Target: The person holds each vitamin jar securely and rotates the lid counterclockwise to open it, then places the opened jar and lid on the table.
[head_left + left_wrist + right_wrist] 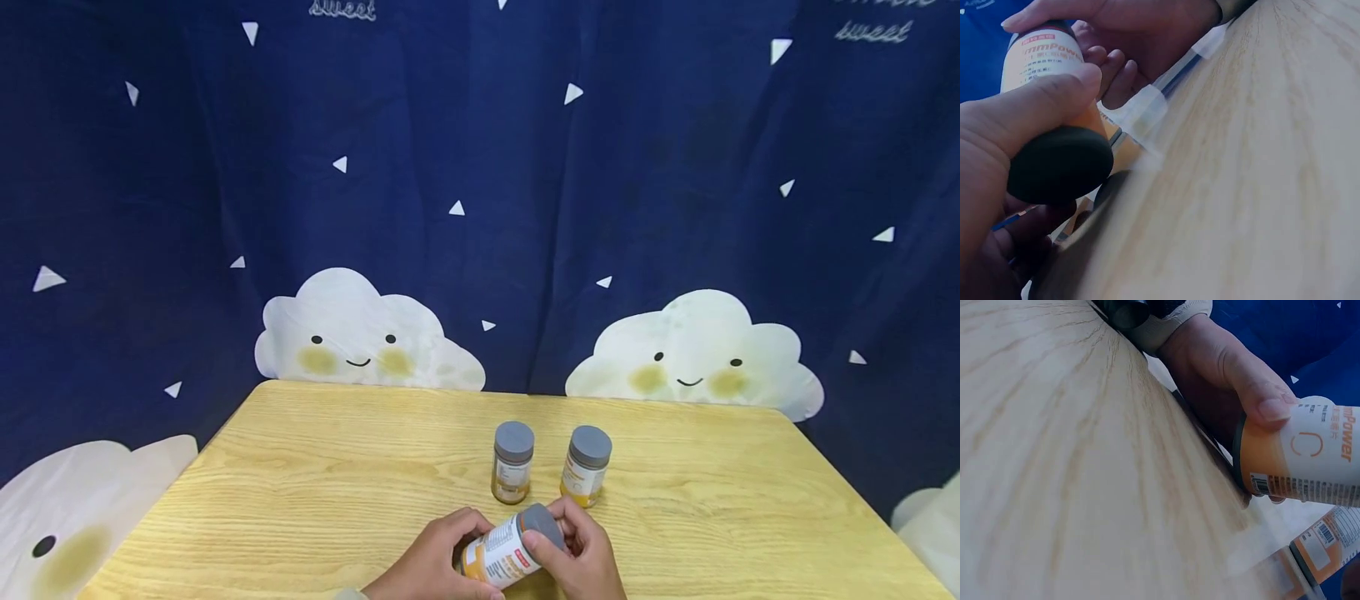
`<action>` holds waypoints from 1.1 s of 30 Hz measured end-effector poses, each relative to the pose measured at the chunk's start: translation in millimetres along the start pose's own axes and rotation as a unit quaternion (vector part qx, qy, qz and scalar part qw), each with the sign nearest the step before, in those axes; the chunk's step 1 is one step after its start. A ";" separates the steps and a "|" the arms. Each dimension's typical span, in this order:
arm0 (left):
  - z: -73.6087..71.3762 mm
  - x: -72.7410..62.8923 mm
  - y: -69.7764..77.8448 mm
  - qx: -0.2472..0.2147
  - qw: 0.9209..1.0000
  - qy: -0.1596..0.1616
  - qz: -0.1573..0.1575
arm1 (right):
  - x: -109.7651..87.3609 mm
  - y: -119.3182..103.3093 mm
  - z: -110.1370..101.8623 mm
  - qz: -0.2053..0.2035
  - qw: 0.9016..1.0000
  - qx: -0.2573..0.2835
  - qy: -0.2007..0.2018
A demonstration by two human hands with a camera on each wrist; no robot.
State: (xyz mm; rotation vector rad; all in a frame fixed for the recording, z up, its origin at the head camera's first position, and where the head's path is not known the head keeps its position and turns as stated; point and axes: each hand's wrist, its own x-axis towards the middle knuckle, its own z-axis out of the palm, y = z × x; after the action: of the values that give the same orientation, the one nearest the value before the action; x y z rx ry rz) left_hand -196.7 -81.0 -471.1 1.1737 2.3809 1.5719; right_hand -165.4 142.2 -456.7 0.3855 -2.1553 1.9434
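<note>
A supplement bottle with a grey cap and a white-and-orange label [501, 557] is held tilted above the near part of the table, cap up to the right. My left hand [438, 560] grips its lower body, the thumb lying across the label in the left wrist view. At the other end, my right hand [588, 560] holds the grey cap [542, 525] between thumb and fingers. The bottle's dark base [1060, 165] shows in the left wrist view. In the right wrist view the label [1316, 447] faces the camera, while most of my right hand is outside that frame.
Two similar capped bottles stand upright just beyond my hands: one with a brownish lower part [512, 467], the other with an orange-and-white label [585, 468]. The light wooden table [337, 467] ends at a dark blue curtain [480, 233] printed with clouds and triangles.
</note>
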 end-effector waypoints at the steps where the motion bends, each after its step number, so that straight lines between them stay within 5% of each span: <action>1: -0.2 -0.2 -0.6 -0.006 1.000 -0.003 -0.001 | -0.2 -0.2 -0.1 0.000 1.000 0.002 -0.001; 10: -4.2 -0.4 1.0 -0.065 0.997 -0.025 -0.039 | 0.1 -4.5 -0.7 0.024 0.999 -0.030 0.011; 13: -5.7 -1.1 0.7 -0.085 0.995 -0.038 -0.043 | 1.4 -9.4 -4.2 0.034 0.998 -0.039 -0.031; 17: -7.0 -3.5 -1.9 -0.114 0.991 -0.057 -0.046 | 4.9 -13.8 -13.1 -0.004 0.991 -0.055 -0.119; 20: -7.5 -4.0 -3.2 -0.115 0.990 -0.060 -0.049 | 7.1 -11.6 -16.7 -0.026 0.987 -0.058 -0.145; 26: -8.5 -3.6 -4.4 -0.094 0.993 -0.057 -0.038 | 6.5 -0.3 -18.4 0.026 0.984 0.054 -0.171; 33: -8.4 -2.6 -3.0 -0.055 0.997 -0.044 -0.027 | 7.3 11.3 -19.0 -0.028 0.980 0.111 -0.160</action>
State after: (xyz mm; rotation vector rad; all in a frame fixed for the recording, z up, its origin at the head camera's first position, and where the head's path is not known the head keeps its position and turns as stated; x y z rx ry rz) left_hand -200.1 -89.6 -470.4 1.1234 2.2223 1.5787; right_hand -176.4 161.7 -462.9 0.8413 -2.0781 2.2258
